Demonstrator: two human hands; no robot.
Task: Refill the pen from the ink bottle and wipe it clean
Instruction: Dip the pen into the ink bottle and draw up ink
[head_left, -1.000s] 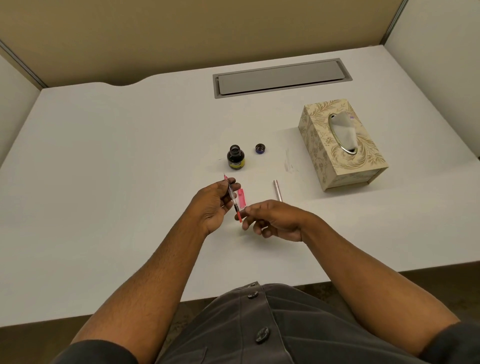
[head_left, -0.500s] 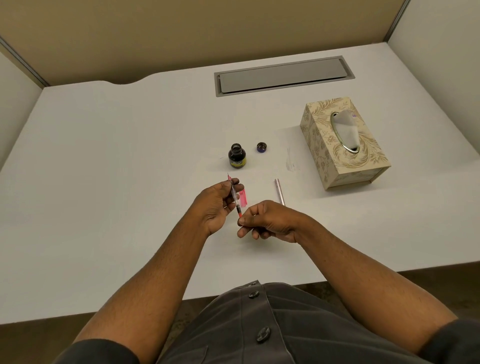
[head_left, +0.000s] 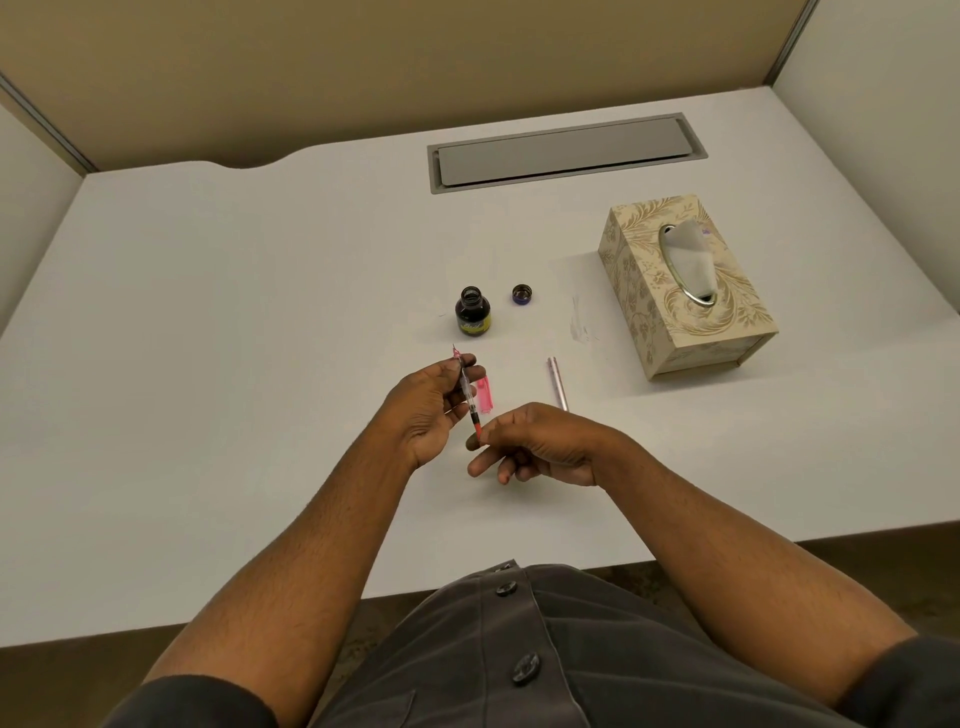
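Note:
My left hand (head_left: 428, 402) grips the pen's nib section with its clear converter (head_left: 467, 392), nib pointing away from me toward the ink bottle. My right hand (head_left: 540, 441) pinches the red knob at the converter's near end. The open ink bottle (head_left: 472, 310) stands just beyond the hands, its cap (head_left: 522, 294) lying to its right. A pink pen part (head_left: 485, 396) lies on the desk under the hands. Another slim pinkish pen part (head_left: 557, 381) lies to the right of them.
A patterned tissue box (head_left: 680, 283) with a tissue sticking out stands at the right. A grey cable hatch (head_left: 566, 152) is set into the white desk (head_left: 208, 338) at the back. Partition walls close in the back and sides.
The right hand's fingers have shifted at the converter's end, and the pen section has tilted slightly. The left hand has stayed in place.

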